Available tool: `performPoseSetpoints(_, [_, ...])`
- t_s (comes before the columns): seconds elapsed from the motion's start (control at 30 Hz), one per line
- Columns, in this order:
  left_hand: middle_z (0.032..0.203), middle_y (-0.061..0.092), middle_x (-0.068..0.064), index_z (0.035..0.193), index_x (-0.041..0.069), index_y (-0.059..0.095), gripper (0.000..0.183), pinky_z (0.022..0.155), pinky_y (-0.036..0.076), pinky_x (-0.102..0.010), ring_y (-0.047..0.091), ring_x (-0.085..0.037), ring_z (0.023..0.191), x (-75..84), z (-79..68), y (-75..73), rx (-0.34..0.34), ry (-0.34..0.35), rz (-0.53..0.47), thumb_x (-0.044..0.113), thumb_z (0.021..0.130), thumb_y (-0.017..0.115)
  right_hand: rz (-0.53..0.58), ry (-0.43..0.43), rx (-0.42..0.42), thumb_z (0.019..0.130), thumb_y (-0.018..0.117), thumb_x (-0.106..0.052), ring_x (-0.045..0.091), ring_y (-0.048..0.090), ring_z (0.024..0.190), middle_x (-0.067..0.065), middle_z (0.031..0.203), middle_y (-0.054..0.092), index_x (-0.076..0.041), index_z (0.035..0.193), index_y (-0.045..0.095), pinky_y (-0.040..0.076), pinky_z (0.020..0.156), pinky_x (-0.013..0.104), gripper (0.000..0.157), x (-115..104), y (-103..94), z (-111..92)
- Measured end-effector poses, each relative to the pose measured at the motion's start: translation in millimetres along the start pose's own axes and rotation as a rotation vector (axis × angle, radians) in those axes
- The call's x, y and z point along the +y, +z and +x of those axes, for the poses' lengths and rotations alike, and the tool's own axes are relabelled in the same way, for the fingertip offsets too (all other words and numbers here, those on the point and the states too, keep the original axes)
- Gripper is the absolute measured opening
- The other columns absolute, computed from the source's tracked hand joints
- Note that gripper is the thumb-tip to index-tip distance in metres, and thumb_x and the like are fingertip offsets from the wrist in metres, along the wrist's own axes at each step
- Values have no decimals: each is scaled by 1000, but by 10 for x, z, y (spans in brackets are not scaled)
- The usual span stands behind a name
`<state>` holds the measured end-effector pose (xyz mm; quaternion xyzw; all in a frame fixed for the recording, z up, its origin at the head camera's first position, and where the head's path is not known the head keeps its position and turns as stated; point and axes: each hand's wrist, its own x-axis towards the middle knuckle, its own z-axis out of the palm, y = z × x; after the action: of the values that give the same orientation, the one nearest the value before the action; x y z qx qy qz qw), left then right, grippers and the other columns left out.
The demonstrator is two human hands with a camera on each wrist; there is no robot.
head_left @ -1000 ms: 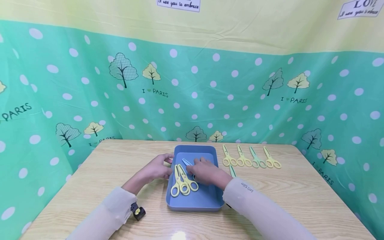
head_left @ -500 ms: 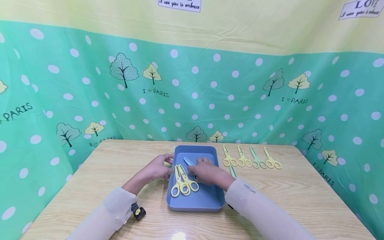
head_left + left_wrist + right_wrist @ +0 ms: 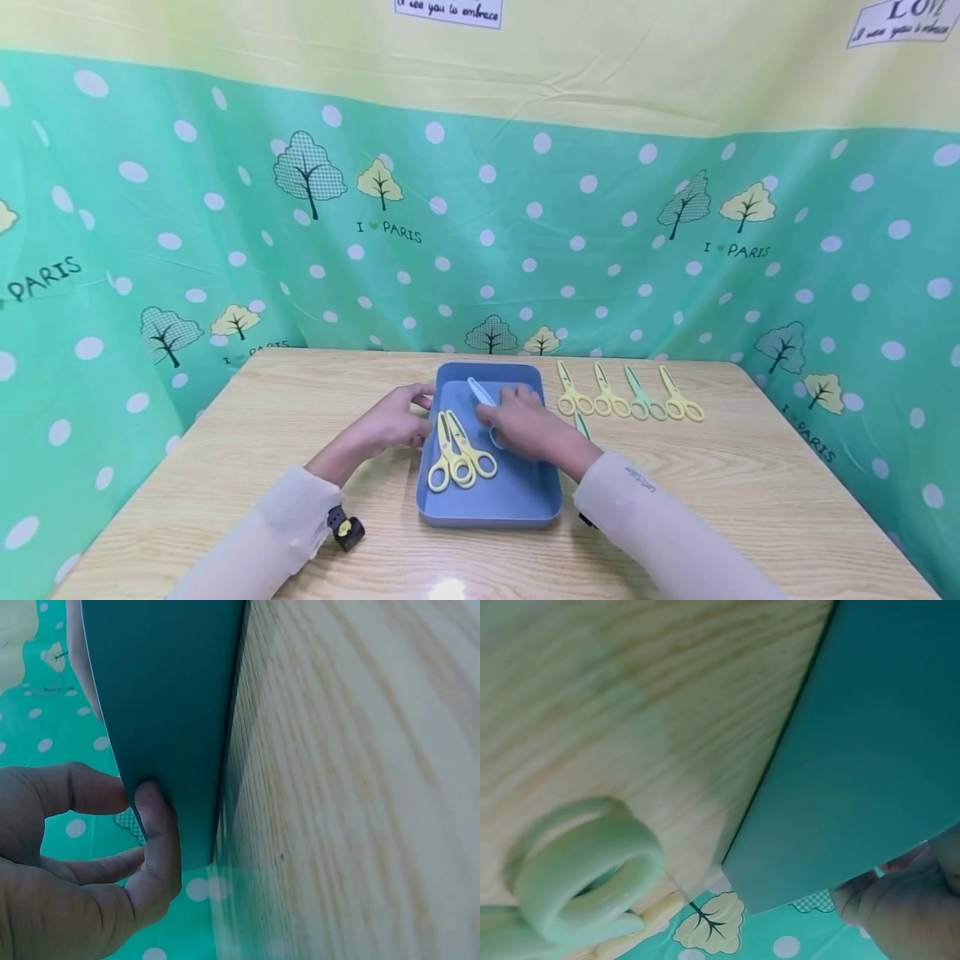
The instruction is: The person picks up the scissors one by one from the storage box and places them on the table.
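A blue rectangular tray (image 3: pixel 517 500) stands on the table. My left hand (image 3: pixel 400 419) pinches its left wall; the left wrist view shows thumb and fingertips of that hand (image 3: pixel 90 892) at the rim. Inside the tray, my right hand (image 3: pixel 531 427) holds light blue scissors (image 3: pixel 482 392), blades pointing to the far left, handles partly hidden under the fingers. Two pairs of yellow scissors (image 3: pixel 460 435) lie overlapping on the tray's left side, blades pointing away from me. In the right wrist view, part of the right hand (image 3: pixel 907 919) shows over the tray wall (image 3: pixel 855 750).
Right of the tray, several scissors lie in a row: yellow ones (image 3: pixel 603 386) and a green pair (image 3: pixel 636 385). Nearer, another green pair (image 3: pixel 583 428) is mostly hidden by the right arm; its handle ring (image 3: pixel 577 859) shows up close. A printed curtain (image 3: pixel 480 217) hangs behind the table.
My right hand has moved a little right, shifting the blue scissors rightward and away from the yellow pairs. The left hand and tray have stayed put.
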<state>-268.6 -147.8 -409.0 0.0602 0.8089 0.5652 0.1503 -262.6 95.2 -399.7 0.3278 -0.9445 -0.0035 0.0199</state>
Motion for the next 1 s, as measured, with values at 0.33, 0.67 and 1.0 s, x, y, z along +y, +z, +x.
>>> performPoseSetpoints(0.33, [133,49,-24,152,-4,41,82,60,55,-32,57,-19,66,0,6,0,4,5,12,-13,73,60,-14,2,127,93,71,-16,25,39,76,9,88,51,-22,103,63,33,65,34,14,65,-94,-175])
performPoseSetpoints(0.67, [133,49,-24,152,-4,41,82,60,56,-32,57,-19,65,4,2,10,2,5,17,-13,73,60,-14,78,167,93,71,-13,26,42,78,11,91,54,-20,107,65,36,63,31,17,232,-205,-468])
performPoseSetpoints(1.0, [134,49,-24,153,-3,39,81,61,57,-33,59,-21,69,2,-6,11,7,3,11,-15,75,58,-35,173,197,87,77,-11,26,42,74,11,86,54,-19,109,67,36,62,34,26,443,-250,-744])
